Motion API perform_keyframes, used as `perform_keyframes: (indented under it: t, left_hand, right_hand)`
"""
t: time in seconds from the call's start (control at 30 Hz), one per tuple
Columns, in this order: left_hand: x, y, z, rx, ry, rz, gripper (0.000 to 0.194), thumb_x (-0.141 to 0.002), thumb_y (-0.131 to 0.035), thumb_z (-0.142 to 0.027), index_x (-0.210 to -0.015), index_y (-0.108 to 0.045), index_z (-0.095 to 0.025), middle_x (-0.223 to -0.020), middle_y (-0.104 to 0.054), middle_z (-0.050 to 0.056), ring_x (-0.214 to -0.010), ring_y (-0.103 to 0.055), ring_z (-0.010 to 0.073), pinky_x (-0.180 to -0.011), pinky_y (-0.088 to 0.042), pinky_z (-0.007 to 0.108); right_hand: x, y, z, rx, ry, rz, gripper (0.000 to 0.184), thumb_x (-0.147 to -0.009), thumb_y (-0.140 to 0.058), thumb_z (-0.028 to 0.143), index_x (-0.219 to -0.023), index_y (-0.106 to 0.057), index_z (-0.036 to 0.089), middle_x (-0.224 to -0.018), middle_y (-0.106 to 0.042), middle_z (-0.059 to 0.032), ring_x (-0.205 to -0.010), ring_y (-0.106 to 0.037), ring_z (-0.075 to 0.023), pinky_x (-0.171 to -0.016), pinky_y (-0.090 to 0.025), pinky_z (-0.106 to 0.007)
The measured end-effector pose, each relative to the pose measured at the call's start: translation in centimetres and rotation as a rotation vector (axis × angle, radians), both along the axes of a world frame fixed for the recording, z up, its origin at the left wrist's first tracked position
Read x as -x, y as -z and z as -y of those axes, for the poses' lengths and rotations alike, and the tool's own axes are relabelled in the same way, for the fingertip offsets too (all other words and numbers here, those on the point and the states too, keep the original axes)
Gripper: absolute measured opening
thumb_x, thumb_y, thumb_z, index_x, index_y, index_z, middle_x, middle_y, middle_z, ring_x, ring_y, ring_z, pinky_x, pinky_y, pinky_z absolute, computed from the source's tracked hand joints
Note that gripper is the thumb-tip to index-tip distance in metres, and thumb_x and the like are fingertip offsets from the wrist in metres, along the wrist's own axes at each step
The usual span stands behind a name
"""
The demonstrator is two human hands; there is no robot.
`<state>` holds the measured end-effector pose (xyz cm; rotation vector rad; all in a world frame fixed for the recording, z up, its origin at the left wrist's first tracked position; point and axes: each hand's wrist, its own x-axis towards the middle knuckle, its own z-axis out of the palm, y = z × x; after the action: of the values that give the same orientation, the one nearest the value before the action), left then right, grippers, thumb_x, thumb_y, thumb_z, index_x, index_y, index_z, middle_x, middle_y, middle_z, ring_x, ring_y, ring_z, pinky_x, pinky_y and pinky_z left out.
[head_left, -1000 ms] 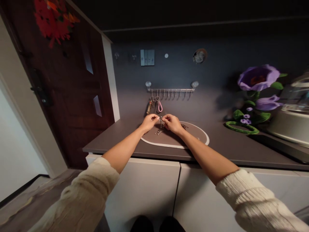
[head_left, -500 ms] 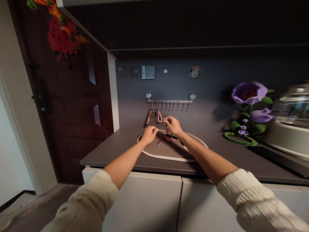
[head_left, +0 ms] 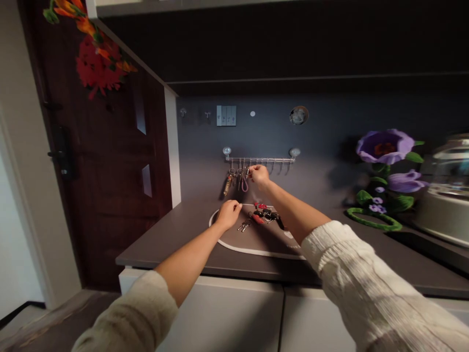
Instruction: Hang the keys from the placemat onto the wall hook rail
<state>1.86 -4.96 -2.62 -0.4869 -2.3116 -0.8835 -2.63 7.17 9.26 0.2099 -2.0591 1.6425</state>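
My right hand (head_left: 259, 175) is raised to the hook rail (head_left: 261, 160) on the wall, its fingertips pinched on a small metal key ring (head_left: 248, 171) at the third hook or so. Whether the ring is on the hook I cannot tell. Just left of it hang keys with a pink strap (head_left: 245, 185) and a bunch with a patterned brown fob (head_left: 227, 185). Lower down, my left hand (head_left: 229, 214) hovers over the mat's (head_left: 240, 248) back left edge, fingers closed; anything inside is hidden. Loose keys (head_left: 244, 225) and a pile of red and black keys (head_left: 258, 218) lie on the mat.
On the right of the counter (head_left: 157, 234) stand a purple flower ornament (head_left: 384, 146) and a white appliance with a clear dome (head_left: 447, 205). A switch panel (head_left: 226, 116) is above the rail. The upper cabinet (head_left: 278, 44) overhangs; a dark door (head_left: 120, 195) is at left.
My right hand has risen from above the mat to the rail with the key ring. My left hand has stayed near the same spot, now apart from the right one.
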Motion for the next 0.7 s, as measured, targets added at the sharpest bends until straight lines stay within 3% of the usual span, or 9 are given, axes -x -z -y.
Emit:
perform_keyframes:
  t: [0.2,0.37,0.7]
  left_hand:
    - [0.2,0.0,0.1,-0.054,0.002,0.021,0.026,-0.081,-0.043,-0.028,-0.066,-0.060,-0.016,-0.071,-0.062,0.004,-0.067,-0.051,0.0138,-0.066,-0.038,0.027]
    - [0.4,0.2,0.1,-0.050,0.003,0.032,0.026,-0.081,-0.043,-0.029,-0.066,-0.060,-0.016,-0.072,-0.063,0.004,-0.067,-0.052,0.0143,-0.065,-0.038,0.027]
    - [0.5,0.2,0.0,-0.072,0.037,0.041,0.025,-0.080,-0.043,-0.028,-0.067,-0.060,-0.016,-0.073,-0.063,0.005,-0.069,-0.053,0.0146,-0.067,-0.039,0.027]
  right_hand:
    - [2.1,-0.2,0.7,0.010,0.075,0.023,0.015,-0.076,-0.048,0.018,-0.074,-0.061,0.010,-0.061,-0.060,-0.0040,-0.048,-0.051,-0.0073,-0.046,-0.040,-0.017]
    - [3.4,0.1,1.0,0.010,0.057,0.035,0.018,-0.075,-0.051,0.023,-0.074,-0.064,0.010,-0.054,-0.058,-0.0051,-0.047,-0.053,-0.0110,-0.048,-0.043,-0.021]
    - [5.0,1.1,1.4,0.046,0.146,0.047,0.019,-0.072,-0.052,0.022,-0.076,-0.065,0.009,-0.060,-0.061,-0.0066,-0.048,-0.053,-0.0105,-0.048,-0.042,-0.020]
